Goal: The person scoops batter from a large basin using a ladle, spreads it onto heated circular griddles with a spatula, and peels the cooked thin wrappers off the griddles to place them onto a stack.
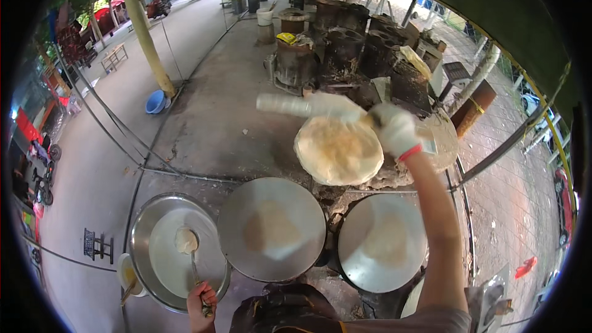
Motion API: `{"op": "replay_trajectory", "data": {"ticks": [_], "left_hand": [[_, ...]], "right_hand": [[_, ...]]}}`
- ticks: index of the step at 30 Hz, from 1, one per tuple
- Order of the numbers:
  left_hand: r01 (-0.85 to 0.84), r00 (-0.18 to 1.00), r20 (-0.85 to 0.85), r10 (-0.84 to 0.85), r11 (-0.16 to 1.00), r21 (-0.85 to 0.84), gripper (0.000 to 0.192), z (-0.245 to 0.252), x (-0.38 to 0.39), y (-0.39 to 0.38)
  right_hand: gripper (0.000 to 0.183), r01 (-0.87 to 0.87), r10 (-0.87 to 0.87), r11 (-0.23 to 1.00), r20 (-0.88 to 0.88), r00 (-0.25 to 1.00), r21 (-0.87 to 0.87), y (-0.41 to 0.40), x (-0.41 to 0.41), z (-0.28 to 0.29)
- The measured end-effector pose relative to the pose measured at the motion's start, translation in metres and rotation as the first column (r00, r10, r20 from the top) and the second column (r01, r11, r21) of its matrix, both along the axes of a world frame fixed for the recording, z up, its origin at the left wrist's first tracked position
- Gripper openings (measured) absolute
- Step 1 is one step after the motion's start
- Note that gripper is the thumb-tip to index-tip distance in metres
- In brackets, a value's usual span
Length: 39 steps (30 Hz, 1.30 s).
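Observation:
My bare left hand (202, 299) grips the handle of a ladle (194, 263) over the large steel basin (138, 259). The ladle's bowl carries a scoop of pale batter (186, 240), above the thin white batter (164, 263) in the basin. My right hand (397, 132), in a white work glove with a red cuff, reaches far forward. It holds a flat-bladed spatula (296, 106), blurred by motion and pointing left. Just beneath the blade lies a pile of thin round flatbreads (340, 159). Closer to me sit two round metal griddles (273, 194) (384, 280).
A small tub (124, 263) with yellow liquid and a brush stands left of the basin. Blackened barrel stoves (342, 51) crowd the area beyond the flatbreads. Hoses or cables (185, 175) cross the ground. A slanted pole (145, 32) rises beside a blue basin (156, 101).

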<state>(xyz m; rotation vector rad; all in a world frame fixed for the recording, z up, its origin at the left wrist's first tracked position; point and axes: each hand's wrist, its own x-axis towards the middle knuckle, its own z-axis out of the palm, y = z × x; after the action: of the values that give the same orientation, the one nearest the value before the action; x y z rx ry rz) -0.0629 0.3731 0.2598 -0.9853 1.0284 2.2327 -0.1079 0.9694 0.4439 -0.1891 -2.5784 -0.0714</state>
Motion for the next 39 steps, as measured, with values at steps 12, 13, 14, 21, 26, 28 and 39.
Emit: {"op": "replay_trajectory", "data": {"ticks": [12, 13, 14, 21, 26, 28, 39], "left_hand": [[-0.078, 0.997, -0.018, 0.078, 0.996, -0.032, 0.005, 0.012, 0.02, 0.001], [-0.061, 0.998, -0.026, 0.062, 0.997, 0.037, 0.005, 0.011, 0.022, -0.006], [-0.055, 0.997, -0.041, 0.06, 0.993, 0.106, 0.006, 0.01, 0.023, -0.015], [-0.146, 0.985, -0.069, 0.158, 0.978, 0.152, 0.016, -0.007, 0.015, -0.07], [-0.037, 0.999, 0.01, 0.04, 0.976, -0.214, 0.01, -0.086, 0.013, -0.174], [0.053, 0.995, 0.091, -0.039, 0.987, -0.154, 0.009, -0.139, 0.006, -0.218], [0.214, 0.604, 0.278, -0.747, -0.183, -0.959, 0.019, -0.236, -0.088, -0.263]], "right_hand": [[0.024, 0.313, -0.111, 0.897, 0.523, 0.845, -0.314, 0.005, 0.005, -0.28], [0.03, 0.349, -0.11, 0.87, 0.552, 0.827, -0.349, 0.001, 0.009, -0.276], [0.036, 0.374, -0.099, 0.845, 0.577, 0.811, -0.382, -0.004, 0.009, -0.27], [0.06, -0.079, 0.228, 0.456, 0.031, 0.973, -0.886, -0.157, 0.026, -0.267], [0.046, 0.186, 0.541, 0.606, 0.572, 0.617, -0.773, -0.389, 0.027, -0.237], [0.044, -0.086, 0.617, 0.674, 0.496, 0.611, -0.733, -0.441, 0.026, -0.301], [0.03, 0.623, 0.675, 0.494, 0.719, 0.165, -0.607, -0.542, -0.102, -0.329]]}}
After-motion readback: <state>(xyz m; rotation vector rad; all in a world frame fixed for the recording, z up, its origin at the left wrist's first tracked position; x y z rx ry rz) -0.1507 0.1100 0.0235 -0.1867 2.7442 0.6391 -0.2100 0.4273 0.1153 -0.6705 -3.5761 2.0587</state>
